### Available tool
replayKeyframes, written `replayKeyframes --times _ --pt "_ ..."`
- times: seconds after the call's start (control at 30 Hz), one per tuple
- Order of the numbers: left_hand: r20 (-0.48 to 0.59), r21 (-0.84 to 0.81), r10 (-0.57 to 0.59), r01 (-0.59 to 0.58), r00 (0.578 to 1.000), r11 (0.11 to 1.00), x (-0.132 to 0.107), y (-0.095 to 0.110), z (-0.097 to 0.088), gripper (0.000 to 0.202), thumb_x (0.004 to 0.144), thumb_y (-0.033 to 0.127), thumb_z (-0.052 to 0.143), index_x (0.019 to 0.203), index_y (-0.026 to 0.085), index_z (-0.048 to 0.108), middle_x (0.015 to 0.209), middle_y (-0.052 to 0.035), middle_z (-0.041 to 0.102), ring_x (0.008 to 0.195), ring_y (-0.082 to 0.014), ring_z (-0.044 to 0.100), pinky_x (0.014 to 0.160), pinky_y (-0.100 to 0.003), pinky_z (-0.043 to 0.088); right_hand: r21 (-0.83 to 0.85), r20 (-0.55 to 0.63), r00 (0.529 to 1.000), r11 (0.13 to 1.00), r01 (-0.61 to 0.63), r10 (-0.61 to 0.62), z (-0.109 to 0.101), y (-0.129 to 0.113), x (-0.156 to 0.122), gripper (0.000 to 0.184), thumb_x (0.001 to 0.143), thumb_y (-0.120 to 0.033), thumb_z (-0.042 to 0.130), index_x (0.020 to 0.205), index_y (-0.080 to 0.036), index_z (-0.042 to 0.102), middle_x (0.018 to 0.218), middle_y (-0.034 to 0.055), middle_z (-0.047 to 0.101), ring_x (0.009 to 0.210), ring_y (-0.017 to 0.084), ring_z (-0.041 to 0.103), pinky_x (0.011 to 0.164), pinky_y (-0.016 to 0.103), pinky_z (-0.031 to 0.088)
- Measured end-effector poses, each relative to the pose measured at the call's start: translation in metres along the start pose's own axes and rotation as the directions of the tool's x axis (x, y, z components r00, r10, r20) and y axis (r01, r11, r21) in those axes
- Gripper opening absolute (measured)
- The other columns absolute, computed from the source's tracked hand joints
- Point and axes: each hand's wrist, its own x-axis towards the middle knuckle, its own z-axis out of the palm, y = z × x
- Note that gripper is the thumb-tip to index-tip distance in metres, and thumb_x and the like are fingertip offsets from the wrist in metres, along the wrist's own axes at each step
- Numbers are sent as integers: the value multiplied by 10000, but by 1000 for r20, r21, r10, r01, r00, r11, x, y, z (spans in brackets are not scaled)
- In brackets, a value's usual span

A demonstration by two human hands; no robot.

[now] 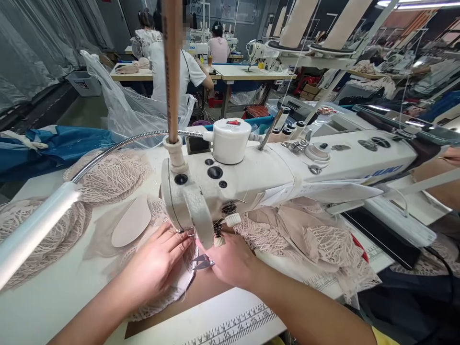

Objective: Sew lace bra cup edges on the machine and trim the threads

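Observation:
My left hand (158,258) lies flat with its fingers stretched on a pale pink lace piece (158,304), close to the needle area of a white sewing machine (251,177). The fingertips are partly hidden behind the machine's head. Curled beside the needle area, my right hand (232,261) holds a pair of thread snips (201,262); their short blades point left toward the lace. Most of the snips' handle is covered by the hand. A smooth beige oval pad (132,223) rests on sheer fabric left of the machine head.
Stacks of lace cups (111,175) lie on the left of the table, near a lit lamp tube (43,230). Loose lace pieces (305,230) are heaped under the machine arm. A printed ruler strip (230,326) runs along the front edge. Co-workers (176,67) sit behind.

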Motion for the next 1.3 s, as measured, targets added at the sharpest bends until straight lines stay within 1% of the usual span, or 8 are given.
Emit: replayKeyframes --times 0.13,0.37,0.6,0.67,0.77,0.9,1.07,1.3 --pt "-126 43 54 -49 991 998 -1 5 9 289 915 192 445 1082 76 651 1031 -157 692 942 -290 619 844 -439 456 -73 -18 999 997 31 -32 0 -1 0 299 763 -176 504 1037 -230 609 881 54 633 705 203 555 564 294 407" --pt "-107 48 -3 8 994 999 -3 0 10 268 903 234 445 841 135 687 850 -135 669 897 -305 588 840 -488 431 -101 -77 997 995 4 -12 1 -3 7 337 807 -185 503 1137 -211 570 896 76 631 771 227 573 576 303 425" --pt "-93 -7 -44 44 995 999 -4 -1 11 230 900 226 449 790 148 636 899 -135 642 885 -297 554 817 -483 430 -92 -69 998 996 4 -10 -2 -2 6 379 821 -171 466 1188 -213 550 955 75 635 789 218 578 605 299 451" --pt "-104 -23 -30 28 994 999 -5 -1 12 217 907 210 446 806 150 628 902 -129 646 863 -280 557 813 -465 432 -88 -50 997 995 48 -52 -4 -1 5 461 781 -156 488 1236 -228 523 982 76 634 850 229 577 641 302 464" --pt "-117 -36 -3 -1 993 999 -7 -1 14 207 918 173 438 826 152 622 869 -112 654 830 -255 567 795 -427 442 -79 -19 997 994 73 -74 -6 -2 5 423 787 -177 486 1204 -216 550 989 86 641 863 237 575 648 308 472" --pt "-104 -72 5 -12 995 997 -7 -2 16 216 923 160 445 787 151 613 857 -108 663 822 -241 583 756 -389 459 -79 -26 998 996 48 -50 -5 -3 6 359 819 -204 470 1163 -207 573 953 91 644 830 238 573 617 308 461" --pt "-120 -104 -27 15 992 994 -1 0 11 185 908 168 452 917 147 636 939 -112 671 833 -235 588 709 -359 470 -77 -69 997 997 21 -27 0 -3 8 330 792 -174 515 1111 -208 592 862 70 635 769 218 562 563 282 416" --pt "-60 -40 -92 90 994 995 3 0 13 227 918 191 433 1033 130 620 880 -111 663 797 -235 579 696 -365 477 -45 -105 992 996 -72 67 9 -4 10 251 882 -201 466 1076 -196 625 810 68 630 753 201 578 568 273 406"
